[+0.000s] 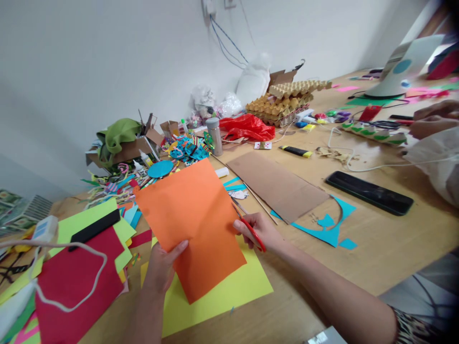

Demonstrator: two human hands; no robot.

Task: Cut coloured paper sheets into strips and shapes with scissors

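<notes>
My left hand (pixel 165 263) grips a sheet of orange paper (pixel 195 215) at its lower left edge, the thumb lying on top and the other fingers hidden underneath. In my right hand (pixel 263 231) is a pair of scissors (pixel 254 233) with red handles. Their blades point up and left, right at the orange sheet's right edge; whether they cut into it I cannot tell. Below the orange sheet, a yellow sheet (pixel 215 308) lies on the table.
Brown cardboard (pixel 276 184), blue paper scraps (pixel 322 234) and a black phone (pixel 369 192) lie to the right. Red paper (pixel 79 286) with a white cable is on the left. Craft supplies, a bottle (pixel 214 136) and egg trays (pixel 279 102) stand behind. Another person's hands (pixel 435 119) are at far right.
</notes>
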